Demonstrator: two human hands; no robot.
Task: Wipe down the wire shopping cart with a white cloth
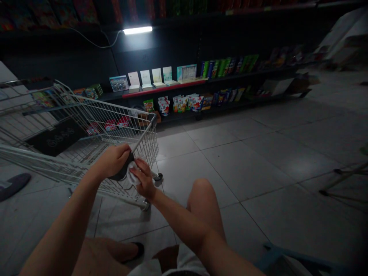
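In the head view, the shopping cart point(115, 111) stands at nine o'clock, and at its near corner, toward eight o'clock, the left hand point(115, 159) curls its fingers together over the dark corner piece point(120, 173). Just beside it, the right hand point(146, 182) pinches a white cloth point(132, 174) against that corner, while a lit tube lamp point(138, 30) glows at eleven o'clock.

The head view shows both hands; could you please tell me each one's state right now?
Left hand: closed on the dark corner piece of the cart.
Right hand: closed, holding a white cloth at that corner.
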